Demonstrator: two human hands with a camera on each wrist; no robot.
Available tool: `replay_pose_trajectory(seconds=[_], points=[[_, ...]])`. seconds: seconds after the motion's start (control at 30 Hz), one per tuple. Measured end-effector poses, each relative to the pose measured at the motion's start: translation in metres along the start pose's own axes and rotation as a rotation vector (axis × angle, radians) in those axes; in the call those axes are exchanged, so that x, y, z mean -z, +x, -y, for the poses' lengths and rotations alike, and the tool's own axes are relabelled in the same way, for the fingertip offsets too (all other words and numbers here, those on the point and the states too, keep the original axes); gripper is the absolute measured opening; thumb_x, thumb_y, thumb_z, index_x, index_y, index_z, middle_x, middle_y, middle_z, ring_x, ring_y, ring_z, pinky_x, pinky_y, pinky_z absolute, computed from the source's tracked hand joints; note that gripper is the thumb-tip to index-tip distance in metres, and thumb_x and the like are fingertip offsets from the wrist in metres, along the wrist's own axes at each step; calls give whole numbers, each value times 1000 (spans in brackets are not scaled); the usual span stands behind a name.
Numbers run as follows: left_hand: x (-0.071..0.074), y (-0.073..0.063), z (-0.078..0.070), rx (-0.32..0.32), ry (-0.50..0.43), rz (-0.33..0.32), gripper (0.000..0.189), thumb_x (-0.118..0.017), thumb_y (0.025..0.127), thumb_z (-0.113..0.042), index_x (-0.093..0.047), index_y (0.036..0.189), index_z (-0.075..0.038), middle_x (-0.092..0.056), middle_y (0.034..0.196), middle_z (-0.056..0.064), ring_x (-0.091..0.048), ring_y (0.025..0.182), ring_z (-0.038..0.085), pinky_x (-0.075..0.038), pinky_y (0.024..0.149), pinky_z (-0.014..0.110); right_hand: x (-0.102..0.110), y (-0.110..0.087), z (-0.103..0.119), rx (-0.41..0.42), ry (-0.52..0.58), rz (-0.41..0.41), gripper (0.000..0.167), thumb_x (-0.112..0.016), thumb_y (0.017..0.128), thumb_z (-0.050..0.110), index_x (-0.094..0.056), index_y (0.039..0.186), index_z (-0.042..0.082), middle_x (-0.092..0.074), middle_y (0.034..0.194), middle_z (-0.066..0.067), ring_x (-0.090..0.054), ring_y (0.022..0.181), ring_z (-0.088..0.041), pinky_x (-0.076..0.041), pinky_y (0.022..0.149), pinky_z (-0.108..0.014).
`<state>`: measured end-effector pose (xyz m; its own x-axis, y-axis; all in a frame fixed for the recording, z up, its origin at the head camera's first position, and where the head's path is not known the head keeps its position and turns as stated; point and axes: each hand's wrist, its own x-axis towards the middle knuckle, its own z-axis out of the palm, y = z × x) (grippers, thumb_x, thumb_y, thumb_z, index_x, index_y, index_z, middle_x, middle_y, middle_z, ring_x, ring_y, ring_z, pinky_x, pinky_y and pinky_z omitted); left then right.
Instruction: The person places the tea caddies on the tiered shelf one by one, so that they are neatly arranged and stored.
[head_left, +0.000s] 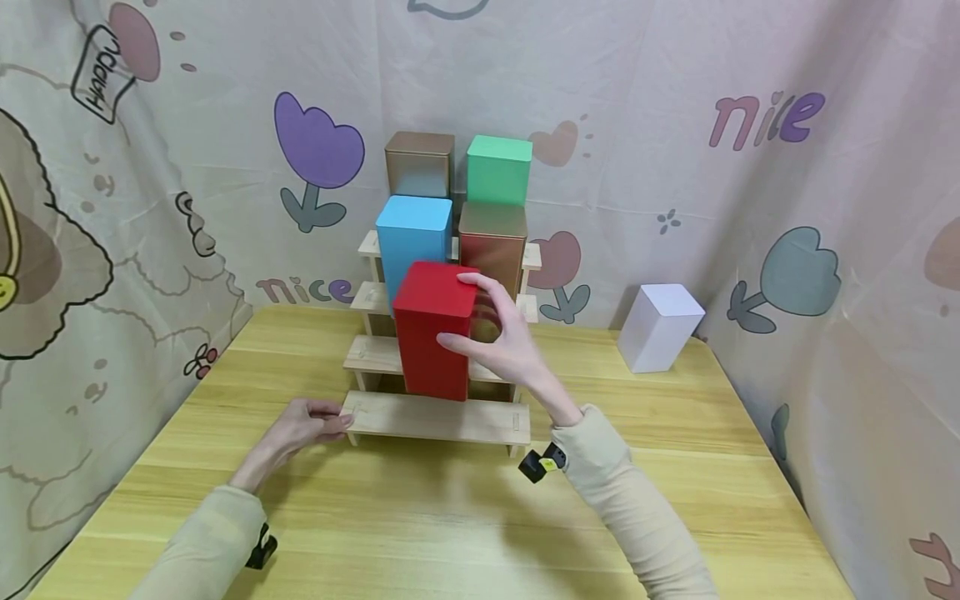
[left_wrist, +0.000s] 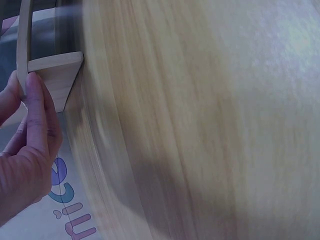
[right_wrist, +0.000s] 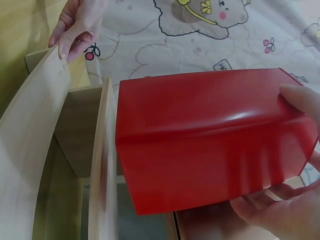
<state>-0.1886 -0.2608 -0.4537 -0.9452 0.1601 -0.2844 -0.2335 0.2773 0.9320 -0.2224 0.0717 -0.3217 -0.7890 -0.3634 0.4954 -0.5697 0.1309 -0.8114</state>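
Observation:
A tall red box (head_left: 433,333) is gripped near its top by my right hand (head_left: 517,346), the thumb on one side and the fingers on another. In the right wrist view the bottom end of the red box (right_wrist: 200,145) is close over a step of the pale wooden tiered stand (head_left: 442,417). My left hand (head_left: 303,427) pinches the left end of the stand's lowest step, and the left wrist view shows thumb and fingers on either side of that board (left_wrist: 23,45).
Behind the red box, on higher steps, stand a blue box (head_left: 415,237), a reddish-brown box (head_left: 491,242), a brown box (head_left: 420,167) and a green box (head_left: 498,171). A white box (head_left: 656,329) stands at the back right of the wooden table (head_left: 637,467), before a printed cloth (head_left: 622,75).

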Motion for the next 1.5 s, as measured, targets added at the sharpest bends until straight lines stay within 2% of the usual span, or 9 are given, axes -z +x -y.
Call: replay_pose_trajectory(seconds=[0.37,0.73,1.5], points=[[0,-1,-1,13,-3,-7,50,-66,96,-4,-45,131,25,-66,98,8,-70,84,11,-65,83,24,-15,6,-4,-18,-19,16,77,-81,80,16,-43,146,23,-49,143,-3,-52,129,-22,-54,108,-48],[0,0,-1,12,-11,0,52,-65,96,-3,-42,132,26,-67,99,9,-70,84,10,-65,83,23,-23,11,-12,-10,8,26,76,-80,80,17,-42,146,21,-50,141,-6,-53,126,-27,-54,106,-57],[-1,0,-1,9,-24,5,48,-65,96,-2,-45,130,25,-67,97,6,-70,84,9,-65,85,24,-34,14,-18,-46,-35,57,77,-81,81,19,-40,146,22,-48,143,-4,-51,127,-24,-56,105,-54]])
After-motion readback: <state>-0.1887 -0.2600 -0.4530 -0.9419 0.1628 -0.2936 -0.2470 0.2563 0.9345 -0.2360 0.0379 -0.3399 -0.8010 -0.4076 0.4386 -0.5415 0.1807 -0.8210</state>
